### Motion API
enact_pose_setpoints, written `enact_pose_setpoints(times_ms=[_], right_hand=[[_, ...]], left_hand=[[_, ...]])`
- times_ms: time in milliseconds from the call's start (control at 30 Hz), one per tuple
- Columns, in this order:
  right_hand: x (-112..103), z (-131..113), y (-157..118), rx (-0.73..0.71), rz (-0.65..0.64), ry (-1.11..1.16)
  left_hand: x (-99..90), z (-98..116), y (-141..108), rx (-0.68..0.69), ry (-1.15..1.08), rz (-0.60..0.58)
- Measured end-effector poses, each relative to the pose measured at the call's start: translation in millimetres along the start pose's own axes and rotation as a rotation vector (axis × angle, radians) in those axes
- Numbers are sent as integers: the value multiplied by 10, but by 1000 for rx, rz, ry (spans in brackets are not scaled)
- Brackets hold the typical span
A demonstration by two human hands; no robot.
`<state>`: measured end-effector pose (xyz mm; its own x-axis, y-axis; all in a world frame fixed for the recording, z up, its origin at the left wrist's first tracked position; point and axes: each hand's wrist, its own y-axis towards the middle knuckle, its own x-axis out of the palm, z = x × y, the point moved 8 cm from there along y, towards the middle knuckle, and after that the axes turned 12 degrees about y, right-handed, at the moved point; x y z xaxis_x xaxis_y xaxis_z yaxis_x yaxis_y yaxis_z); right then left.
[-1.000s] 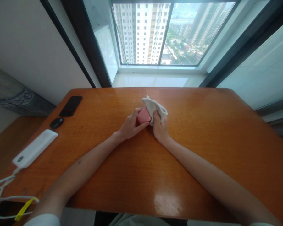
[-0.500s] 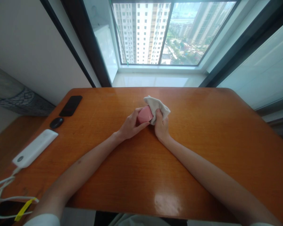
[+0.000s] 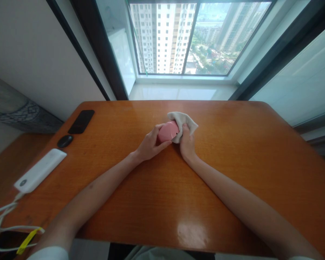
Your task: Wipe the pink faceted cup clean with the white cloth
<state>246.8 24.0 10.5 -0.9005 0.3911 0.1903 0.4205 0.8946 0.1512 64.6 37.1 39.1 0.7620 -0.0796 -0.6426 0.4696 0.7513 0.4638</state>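
A smooth, rounded pink object (image 3: 168, 132) is gripped by my left hand (image 3: 149, 143) above the middle of the wooden table; its exact kind is unclear. A small dark spot shows near its right end. My right hand (image 3: 188, 145) is closed on a pale grey-white cloth (image 3: 181, 120), thumb on top. The cloth lies against the right side of the pink object and covers part of it. Some fingers of both hands are hidden behind what they hold.
On the wooden table (image 3: 141, 202) at the left lie a black phone (image 3: 81, 121), a black computer mouse (image 3: 65, 141) and a white power strip (image 3: 40, 170) with white cables (image 3: 5, 220) and a yellow tie (image 3: 28, 241). A window (image 3: 189, 39) stands beyond the far edge.
My right hand and the cloth have shifted slightly right, uncovering more of the pink object. My left hand has stayed in about the same place.
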Motion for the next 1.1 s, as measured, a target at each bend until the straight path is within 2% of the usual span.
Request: enact_pose_setpoints(times_ms=[100, 200, 433, 633, 833, 1100], right_hand=[[5, -12, -15, -5, -14, -23], [39, -73, -36, -82, -58, -63], [224, -414, -215, -528, -265, -221], [348, -556, -405, -743, -404, -471], [409, -572, -485, -796, -462, -576], [333, -574, -378, -727, -360, -433]], left_hand=[[1, -2, -3, 0, 1, -2], [4, -3, -6, 8, -2, -7], [6, -5, -5, 33, -18, -11], [36, -74, -21, 42, -22, 11], [91, -163, -46, 52, -32, 6], [28, -38, -7, 46, -5, 14]])
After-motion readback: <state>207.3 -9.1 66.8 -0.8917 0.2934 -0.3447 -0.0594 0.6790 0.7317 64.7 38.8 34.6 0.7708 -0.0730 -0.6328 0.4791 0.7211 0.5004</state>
